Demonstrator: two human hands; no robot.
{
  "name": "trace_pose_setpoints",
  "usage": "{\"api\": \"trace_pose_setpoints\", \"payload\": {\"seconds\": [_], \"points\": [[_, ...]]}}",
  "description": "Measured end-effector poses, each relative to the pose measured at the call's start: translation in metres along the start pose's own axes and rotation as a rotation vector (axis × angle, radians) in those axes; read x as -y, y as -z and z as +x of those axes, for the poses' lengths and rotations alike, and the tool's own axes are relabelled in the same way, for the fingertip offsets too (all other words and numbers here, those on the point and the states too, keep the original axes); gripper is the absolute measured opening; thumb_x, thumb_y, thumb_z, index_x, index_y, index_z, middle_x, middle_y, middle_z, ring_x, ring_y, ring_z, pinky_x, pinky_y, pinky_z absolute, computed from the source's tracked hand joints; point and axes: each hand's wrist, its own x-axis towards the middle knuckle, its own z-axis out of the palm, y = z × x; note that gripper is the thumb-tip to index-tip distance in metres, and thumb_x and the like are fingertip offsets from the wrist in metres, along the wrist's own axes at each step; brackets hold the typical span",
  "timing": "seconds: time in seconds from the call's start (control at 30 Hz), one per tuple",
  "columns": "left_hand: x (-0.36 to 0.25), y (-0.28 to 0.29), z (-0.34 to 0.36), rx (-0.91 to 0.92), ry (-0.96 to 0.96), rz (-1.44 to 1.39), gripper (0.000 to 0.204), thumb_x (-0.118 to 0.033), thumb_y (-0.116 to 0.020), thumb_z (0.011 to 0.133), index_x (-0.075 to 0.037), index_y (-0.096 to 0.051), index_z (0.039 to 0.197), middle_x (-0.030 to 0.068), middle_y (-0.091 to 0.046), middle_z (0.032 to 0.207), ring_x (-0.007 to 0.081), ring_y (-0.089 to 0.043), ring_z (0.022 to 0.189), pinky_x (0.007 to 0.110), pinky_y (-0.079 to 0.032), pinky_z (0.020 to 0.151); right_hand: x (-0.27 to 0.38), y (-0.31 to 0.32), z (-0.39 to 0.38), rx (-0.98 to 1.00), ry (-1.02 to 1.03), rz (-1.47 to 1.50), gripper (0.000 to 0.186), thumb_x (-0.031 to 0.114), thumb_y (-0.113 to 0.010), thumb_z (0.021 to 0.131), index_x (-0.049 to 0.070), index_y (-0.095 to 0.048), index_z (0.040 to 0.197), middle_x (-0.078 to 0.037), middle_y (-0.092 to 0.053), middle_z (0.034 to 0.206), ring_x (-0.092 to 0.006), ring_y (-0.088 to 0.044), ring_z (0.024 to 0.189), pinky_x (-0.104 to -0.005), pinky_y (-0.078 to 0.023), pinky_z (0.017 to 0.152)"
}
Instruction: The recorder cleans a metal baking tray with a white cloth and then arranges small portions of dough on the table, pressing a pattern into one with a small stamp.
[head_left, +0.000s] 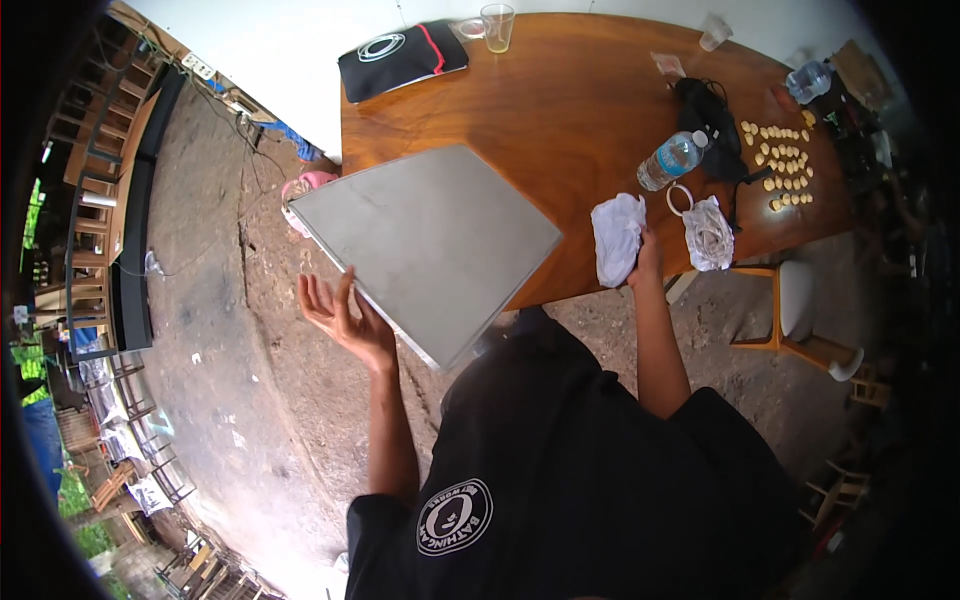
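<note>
A flat grey square panel [435, 245] with a thin pale rim lies at the table's left front corner, jutting out past the edge over the floor. Next to its near left edge is my left hand [350, 325], fingers spread, one fingertip at the rim. My right hand [648, 258] grips a crumpled white cloth [618, 235] at the table's front edge. Just right of that cloth sit a roll of tape [680, 199] on its side and a second wrinkled white bundle [709, 236].
On the brown wooden table [560, 110] stand a water bottle [672, 160], a drinking glass [497, 28], a black pouch [403, 62], a black bag [708, 125] and rows of small yellowish pieces [785, 160]. A chair [795, 305] stands at the right; a pink item [305, 190] shows behind the panel.
</note>
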Motion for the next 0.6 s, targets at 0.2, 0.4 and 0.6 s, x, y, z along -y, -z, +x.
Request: {"api": "trace_pose_setpoints", "payload": {"seconds": [0.2, 0.4, 0.6], "points": [[0.044, 0.02, -0.041, 0.011, 0.965, -1.368, 0.049, -0.04, -0.051, 0.1, -0.004, -0.055, 0.134, 0.0152, -0.054, 0.135, 0.0302, -0.06, 0.112, 0.045, -0.05, 0.096, -0.027, 0.016, -0.001, 0.058, -0.188, 0.184, 0.041, 0.031, -0.042, 0.101, 0.004, -0.06, 0.125, -0.012, -0.067, 0.122, -0.0276, -0.064, 0.113, -0.0422, -0.051, 0.099], [0.066, 0.055, -0.004, 0.393, 1.409, -1.181, 0.054, -0.037, -0.06, 0.096, 0.0, -0.051, 0.135, 0.0138, -0.064, 0.121, 0.0283, -0.065, 0.105, 0.042, -0.054, 0.092, -0.021, 0.006, 0.015, 0.07, -0.211, 0.265, 0.041, 0.029, -0.041, 0.1, 0.003, -0.061, 0.125, -0.013, -0.067, 0.122, -0.0284, -0.064, 0.113, -0.0432, -0.051, 0.1], [0.043, 0.044, 0.008, 0.502, 1.526, -1.013, 0.056, -0.031, -0.066, 0.093, 0.002, -0.05, 0.135, 0.016, -0.064, 0.121, 0.0283, -0.064, 0.106, 0.042, -0.054, 0.091, -0.011, -0.021, 0.031, 0.239, -0.175, 0.384, 0.046, 0.033, -0.042, 0.1, 0.002, -0.057, 0.131, -0.013, -0.062, 0.13, -0.0278, -0.06, 0.12, -0.0431, -0.049, 0.103]]}}
